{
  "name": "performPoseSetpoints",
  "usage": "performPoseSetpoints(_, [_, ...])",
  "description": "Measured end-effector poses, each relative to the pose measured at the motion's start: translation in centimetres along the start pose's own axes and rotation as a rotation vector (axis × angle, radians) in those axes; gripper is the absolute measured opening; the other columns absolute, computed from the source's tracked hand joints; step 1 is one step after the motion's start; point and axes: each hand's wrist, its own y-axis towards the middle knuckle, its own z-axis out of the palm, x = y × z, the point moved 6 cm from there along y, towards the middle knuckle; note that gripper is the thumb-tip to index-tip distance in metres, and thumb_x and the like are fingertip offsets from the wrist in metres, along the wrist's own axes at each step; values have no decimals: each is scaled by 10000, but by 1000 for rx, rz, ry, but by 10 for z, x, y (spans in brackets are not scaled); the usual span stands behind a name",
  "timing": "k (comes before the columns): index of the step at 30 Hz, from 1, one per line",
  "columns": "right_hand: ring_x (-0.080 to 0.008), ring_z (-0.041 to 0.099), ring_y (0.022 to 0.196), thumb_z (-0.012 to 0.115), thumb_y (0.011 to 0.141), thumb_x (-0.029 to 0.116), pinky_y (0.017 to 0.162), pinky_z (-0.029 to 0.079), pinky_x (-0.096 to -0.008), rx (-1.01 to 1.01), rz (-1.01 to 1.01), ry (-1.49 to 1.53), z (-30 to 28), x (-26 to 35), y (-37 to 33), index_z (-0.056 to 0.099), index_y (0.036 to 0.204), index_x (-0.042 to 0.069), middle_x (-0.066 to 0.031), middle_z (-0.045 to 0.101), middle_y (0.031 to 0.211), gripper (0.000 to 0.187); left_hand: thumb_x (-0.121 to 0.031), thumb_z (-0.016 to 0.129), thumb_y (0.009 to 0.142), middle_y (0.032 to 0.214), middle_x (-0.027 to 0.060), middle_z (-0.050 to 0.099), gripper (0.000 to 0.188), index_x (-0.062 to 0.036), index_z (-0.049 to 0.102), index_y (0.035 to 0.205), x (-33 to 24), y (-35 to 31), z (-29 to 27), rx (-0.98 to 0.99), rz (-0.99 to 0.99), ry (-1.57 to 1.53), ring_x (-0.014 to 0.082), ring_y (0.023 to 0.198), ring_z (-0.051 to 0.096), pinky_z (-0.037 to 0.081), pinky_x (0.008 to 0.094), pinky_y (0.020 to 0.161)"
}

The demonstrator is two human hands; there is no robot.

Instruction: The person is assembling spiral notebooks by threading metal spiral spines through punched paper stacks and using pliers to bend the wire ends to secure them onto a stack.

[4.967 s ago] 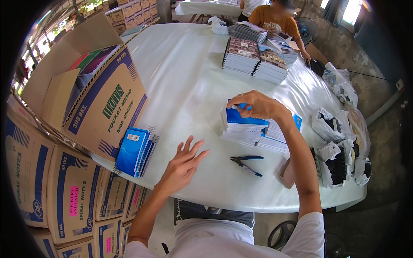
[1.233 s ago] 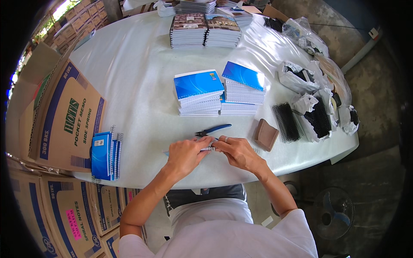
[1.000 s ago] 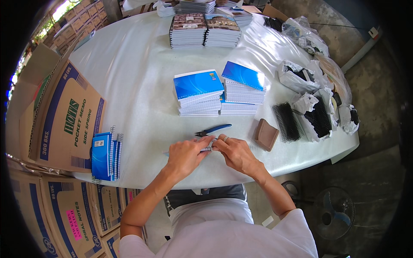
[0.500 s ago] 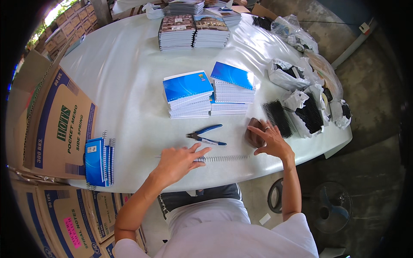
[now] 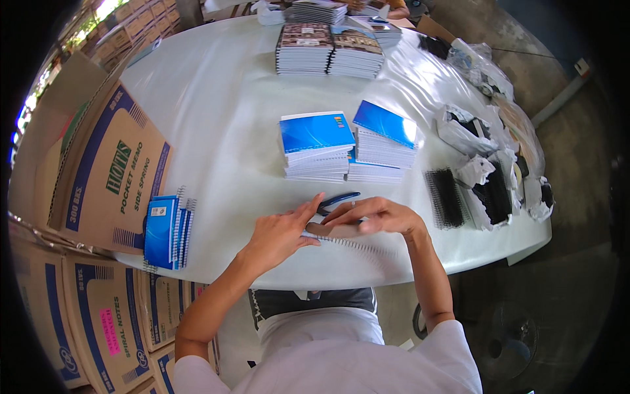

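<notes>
A smooth brown block (image 5: 338, 230) is gripped from above by the fingers of my right hand (image 5: 380, 213). The block lies along a thin wire spiral coil (image 5: 357, 246), whose right part sticks out free and is blurred. My left hand (image 5: 282, 233) has its thumb and fingers closed at the coil's left end; a narrow pale blue edge shows there, mostly hidden. Just behind my hands lie blue-handled cutting pliers (image 5: 342, 197), partly covered. Stacks of blue-covered small pads (image 5: 317, 134) stand farther back.
Finished spiral notepads (image 5: 164, 230) lean by an open carton (image 5: 118, 171) on the left. Black coils (image 5: 446, 197) and white bags of coils (image 5: 492, 190) sit at the right. Thick book stacks (image 5: 328, 52) stand at the back. More cartons (image 5: 108, 315) are below the table's left side.
My right hand has taken hold of the brown block and carried it left, onto the coil beside my left hand. The whole view has shifted, so things appear farther right.
</notes>
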Motion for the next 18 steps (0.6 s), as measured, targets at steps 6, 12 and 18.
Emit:
performPoseSetpoints(6, [-310, 586, 1159, 675, 859, 438, 1033, 402, -419, -81, -53, 212, -10, -1, 5, 702, 1194, 33, -164, 641, 1250, 526, -518, 744, 752, 1232, 120, 658, 1040, -210, 171, 1564, 12, 9, -6, -33, -41, 53, 364, 878, 688, 543, 457, 691])
performPoseSetpoints(12, [-295, 579, 1170, 674, 874, 404, 1024, 406, -417, -41, 121, -59, -6, -6, 21, 693, 1208, 31, -149, 638, 1255, 501, -533, 746, 752, 1025, 118, 717, 1039, -194, 189, 1561, 20, 13, -2, 73, -132, 63, 365, 849, 687, 536, 459, 670])
performPoseSetpoints(18, [-318, 598, 1156, 668, 868, 444, 1034, 407, -410, -60, 114, -31, -9, -9, 28, 678, 1216, -2, -183, 634, 1262, 566, -533, 776, 726, 906, 136, 715, 1045, -246, 212, 1558, 27, 12, -10, 62, -171, 2, 359, 812, 690, 532, 467, 688])
